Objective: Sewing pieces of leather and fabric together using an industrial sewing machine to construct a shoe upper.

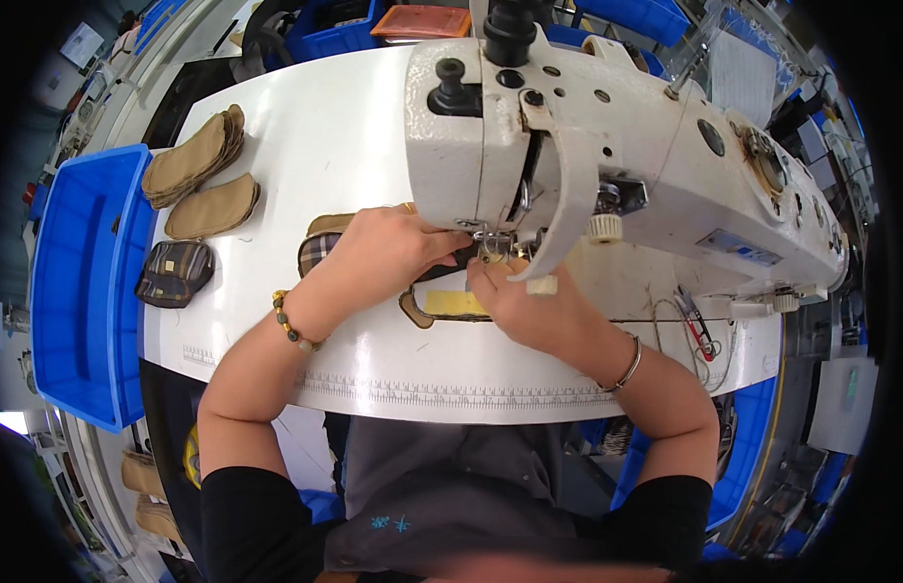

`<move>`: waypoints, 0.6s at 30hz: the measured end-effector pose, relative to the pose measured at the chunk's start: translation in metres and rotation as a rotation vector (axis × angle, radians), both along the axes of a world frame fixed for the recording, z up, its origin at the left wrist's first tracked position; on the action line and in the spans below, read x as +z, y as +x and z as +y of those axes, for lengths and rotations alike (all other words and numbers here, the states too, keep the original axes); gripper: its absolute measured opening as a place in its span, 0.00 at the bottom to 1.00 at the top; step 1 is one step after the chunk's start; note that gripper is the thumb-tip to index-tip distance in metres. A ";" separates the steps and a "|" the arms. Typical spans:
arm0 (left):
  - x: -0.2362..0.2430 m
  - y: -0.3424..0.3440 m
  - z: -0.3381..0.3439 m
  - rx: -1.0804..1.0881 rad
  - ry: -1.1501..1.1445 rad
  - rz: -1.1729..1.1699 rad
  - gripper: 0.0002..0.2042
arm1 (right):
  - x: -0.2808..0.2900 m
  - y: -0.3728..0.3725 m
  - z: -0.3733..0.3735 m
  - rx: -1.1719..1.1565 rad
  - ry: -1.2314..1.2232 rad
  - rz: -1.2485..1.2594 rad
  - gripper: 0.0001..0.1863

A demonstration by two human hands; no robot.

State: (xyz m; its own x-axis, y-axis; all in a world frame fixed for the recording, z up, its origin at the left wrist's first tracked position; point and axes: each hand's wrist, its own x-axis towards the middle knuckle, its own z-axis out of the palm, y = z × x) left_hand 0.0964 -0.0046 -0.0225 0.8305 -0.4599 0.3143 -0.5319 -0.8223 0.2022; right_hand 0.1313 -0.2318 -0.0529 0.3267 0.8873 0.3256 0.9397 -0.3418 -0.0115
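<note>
A white sewing machine stands over the table, its presser foot between my two hands. My left hand is closed on a plaid and tan fabric piece, fingertips pressing its dark edge just left of the foot. My right hand has its fingers bent together in a pinch at the fabric's edge, right in front of the foot. The pinched edge is mostly hidden by the fingers. A tan curved fabric end shows below my left hand, beside a yellow strip on the table.
Stacked tan fabric pieces and a small plaid pouch lie at the left, next to a blue bin. Red-handled thread snips lie with loose thread at the right. A printed ruler runs along the table's front edge.
</note>
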 end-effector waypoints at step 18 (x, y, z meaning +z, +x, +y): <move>0.010 -0.003 -0.011 0.070 -0.077 0.009 0.15 | -0.006 -0.005 -0.005 0.030 0.102 -0.123 0.13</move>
